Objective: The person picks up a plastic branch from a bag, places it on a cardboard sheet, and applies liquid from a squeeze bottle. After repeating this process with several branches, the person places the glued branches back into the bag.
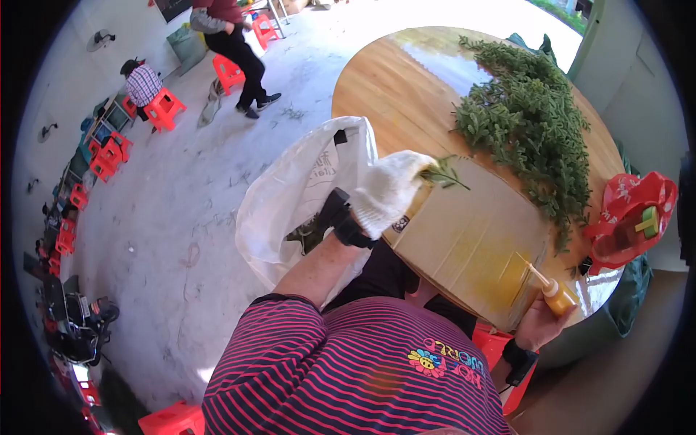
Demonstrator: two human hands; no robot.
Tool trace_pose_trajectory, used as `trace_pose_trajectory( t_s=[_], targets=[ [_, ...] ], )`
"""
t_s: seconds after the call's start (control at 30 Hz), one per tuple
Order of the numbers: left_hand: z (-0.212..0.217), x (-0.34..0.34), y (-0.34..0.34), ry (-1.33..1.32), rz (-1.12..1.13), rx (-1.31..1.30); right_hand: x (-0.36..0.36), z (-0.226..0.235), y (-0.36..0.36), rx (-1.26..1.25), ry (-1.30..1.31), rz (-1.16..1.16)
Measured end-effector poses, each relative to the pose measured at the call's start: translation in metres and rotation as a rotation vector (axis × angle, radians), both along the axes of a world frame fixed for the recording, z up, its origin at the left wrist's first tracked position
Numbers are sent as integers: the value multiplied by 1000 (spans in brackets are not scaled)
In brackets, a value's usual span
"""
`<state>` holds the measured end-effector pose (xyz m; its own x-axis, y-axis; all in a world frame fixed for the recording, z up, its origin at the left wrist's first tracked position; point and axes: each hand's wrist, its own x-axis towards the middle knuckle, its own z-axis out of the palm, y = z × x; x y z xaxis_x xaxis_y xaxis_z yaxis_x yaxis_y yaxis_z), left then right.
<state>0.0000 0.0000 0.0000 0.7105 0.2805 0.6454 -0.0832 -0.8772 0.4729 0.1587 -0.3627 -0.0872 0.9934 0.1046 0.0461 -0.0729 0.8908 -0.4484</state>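
The left hand [395, 187] holds a sprig [451, 176] near the table's [384, 90] left edge and might drop it if loose, while the right hand [540, 325], round a yellow bottle [559, 298] at the near-right edge, might squeeze out drips.

Red stools [165, 107], wall fan [101, 40], red bag [625, 193]

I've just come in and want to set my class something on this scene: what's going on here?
A person sits at a round wooden table. Their left hand, in a white glove, holds a small green sprig near a yellow-stained cardboard sheet. Their bare right hand grips an amber squeeze bottle, its thin nozzle pointing up and left. A heap of green sprigs lies across the table, and an open white sack stands at the person's left.
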Motion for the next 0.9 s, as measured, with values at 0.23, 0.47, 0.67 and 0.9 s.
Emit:
trace_pose_trajectory(
  t_s=[0.23, 0.47, 0.67, 0.9],
  targets=[
    [-60, -113, 42, -252, 275, -605, 0, 4, 0, -23, -47, 50],
    [-133, -168, 55, 52, 515, -571, 0, 11, 7, -105, -73, 24],
    [-157, -175, 66, 410, 726, -264, -1, 9, 4, -105, -95, 40],
    [-84, -147, 43, 196, 547, -508, -3, 10, 2, 11, -94, 61]
  ],
)
